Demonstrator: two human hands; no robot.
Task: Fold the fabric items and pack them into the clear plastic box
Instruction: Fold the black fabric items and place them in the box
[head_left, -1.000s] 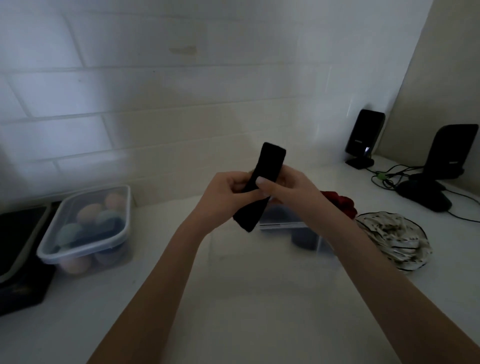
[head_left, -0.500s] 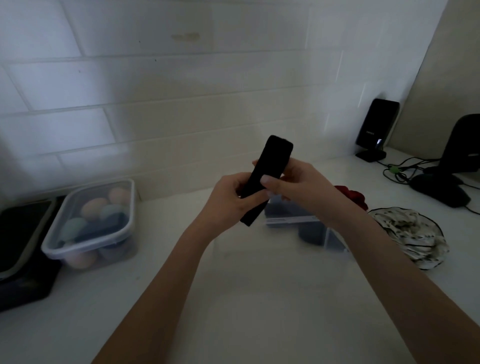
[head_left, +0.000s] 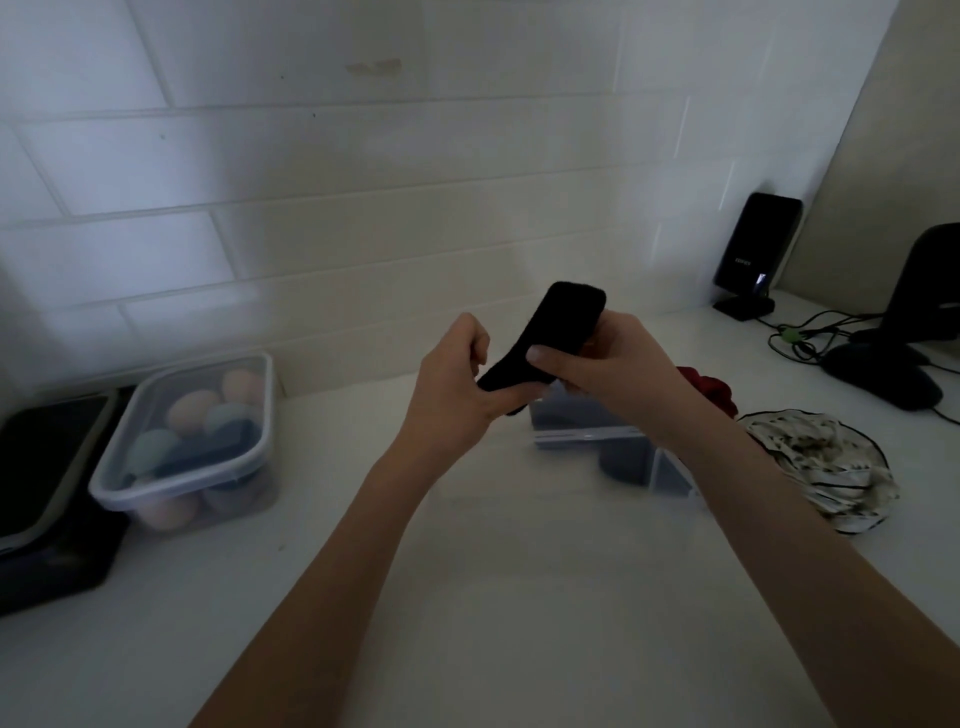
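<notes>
Both hands hold the narrow black folded fabric strip (head_left: 550, 343) above the clear plastic box (head_left: 670, 473), right hand (head_left: 608, 364) pinching mid-length, left hand (head_left: 457, 384) gripping its lower end; seemingly light, limp, best pinched across the fold.

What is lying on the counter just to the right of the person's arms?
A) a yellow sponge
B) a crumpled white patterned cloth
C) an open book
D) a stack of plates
B: a crumpled white patterned cloth with dark edging lies on the counter, just right of the right forearm.
</notes>
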